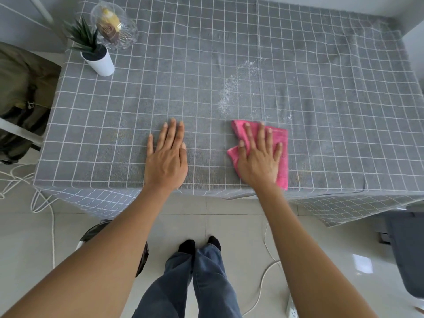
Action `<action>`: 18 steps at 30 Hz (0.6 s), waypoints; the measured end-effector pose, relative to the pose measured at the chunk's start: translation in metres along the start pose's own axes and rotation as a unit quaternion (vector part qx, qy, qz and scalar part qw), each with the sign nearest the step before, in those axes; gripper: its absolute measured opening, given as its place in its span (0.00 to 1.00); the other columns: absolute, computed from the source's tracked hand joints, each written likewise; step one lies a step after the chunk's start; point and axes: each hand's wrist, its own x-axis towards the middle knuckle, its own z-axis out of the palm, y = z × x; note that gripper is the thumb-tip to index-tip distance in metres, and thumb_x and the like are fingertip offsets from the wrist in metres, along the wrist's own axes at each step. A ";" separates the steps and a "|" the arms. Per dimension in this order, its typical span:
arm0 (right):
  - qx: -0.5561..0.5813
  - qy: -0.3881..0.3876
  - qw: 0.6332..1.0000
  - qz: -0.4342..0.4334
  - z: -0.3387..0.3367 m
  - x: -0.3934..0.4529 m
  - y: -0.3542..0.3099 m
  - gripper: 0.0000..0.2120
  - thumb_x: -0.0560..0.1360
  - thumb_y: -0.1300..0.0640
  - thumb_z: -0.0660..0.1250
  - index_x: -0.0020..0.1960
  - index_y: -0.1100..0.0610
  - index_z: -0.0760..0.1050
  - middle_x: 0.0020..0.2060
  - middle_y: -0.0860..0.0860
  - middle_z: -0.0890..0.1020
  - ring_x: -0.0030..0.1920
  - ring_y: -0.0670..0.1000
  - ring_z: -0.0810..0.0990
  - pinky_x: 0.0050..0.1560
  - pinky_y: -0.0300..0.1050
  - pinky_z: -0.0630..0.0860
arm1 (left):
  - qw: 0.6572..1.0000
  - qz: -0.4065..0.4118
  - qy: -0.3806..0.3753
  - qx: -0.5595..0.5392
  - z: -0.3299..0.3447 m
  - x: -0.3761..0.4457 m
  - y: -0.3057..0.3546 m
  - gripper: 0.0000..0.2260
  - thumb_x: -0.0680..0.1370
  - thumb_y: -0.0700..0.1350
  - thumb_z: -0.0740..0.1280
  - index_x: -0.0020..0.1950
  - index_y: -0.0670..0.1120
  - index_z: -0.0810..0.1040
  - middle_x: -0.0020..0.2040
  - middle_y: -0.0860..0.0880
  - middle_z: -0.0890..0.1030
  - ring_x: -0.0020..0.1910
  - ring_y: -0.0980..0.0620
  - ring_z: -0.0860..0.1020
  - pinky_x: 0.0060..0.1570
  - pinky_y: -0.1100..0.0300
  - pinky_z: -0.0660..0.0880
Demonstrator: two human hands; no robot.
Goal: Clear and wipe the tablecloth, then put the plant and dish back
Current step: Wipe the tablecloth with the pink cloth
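A grey tablecloth with a white grid covers the table. My right hand lies flat with straight fingers on a pink cloth near the front edge. My left hand presses flat on the bare tablecloth to the left of it. White powder is smeared across the tablecloth just beyond the pink cloth. A small green plant in a white pot stands at the far left corner. Right behind it sits a clear glass dish with wrapped sweets inside.
A chair with a dark olive bag stands left of the table. White cables and a power strip lie on the tiled floor by my feet. A dark grey seat is at the right.
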 end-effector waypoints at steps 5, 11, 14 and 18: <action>0.024 -0.009 0.990 -0.138 0.016 -0.014 -0.063 0.27 0.79 0.39 0.35 0.77 0.41 0.38 0.77 0.47 0.39 0.77 0.51 0.36 0.74 0.59 0.34 | 1.000 -0.001 0.007 0.003 0.001 0.000 0.002 0.25 0.81 0.50 0.41 0.79 0.49 0.49 0.79 0.52 0.49 0.78 0.54 0.47 0.74 0.47 0.42; 0.007 0.010 0.989 -0.148 0.008 0.001 -0.016 0.24 0.82 0.42 0.39 0.76 0.41 0.36 0.77 0.45 0.38 0.76 0.49 0.36 0.75 0.56 0.36 | 1.000 0.000 0.001 0.000 0.000 0.000 0.000 0.25 0.81 0.50 0.40 0.79 0.49 0.47 0.79 0.52 0.49 0.78 0.54 0.47 0.75 0.47 0.42; -0.009 0.006 0.996 -0.083 -0.004 0.013 0.030 0.24 0.81 0.40 0.36 0.73 0.40 0.28 0.75 0.45 0.35 0.76 0.50 0.35 0.75 0.58 0.37 | 1.000 0.001 -0.004 0.000 0.000 0.000 0.000 0.25 0.80 0.51 0.38 0.78 0.50 0.46 0.79 0.52 0.47 0.77 0.54 0.45 0.75 0.47 0.41; 0.005 0.012 1.000 0.008 -0.019 0.020 0.081 0.25 0.81 0.40 0.36 0.73 0.44 0.31 0.77 0.48 0.39 0.77 0.50 0.37 0.76 0.56 0.38 | 1.000 -0.004 -0.007 0.006 -0.001 0.000 0.000 0.25 0.80 0.52 0.37 0.78 0.50 0.45 0.79 0.53 0.46 0.77 0.55 0.44 0.74 0.48 0.40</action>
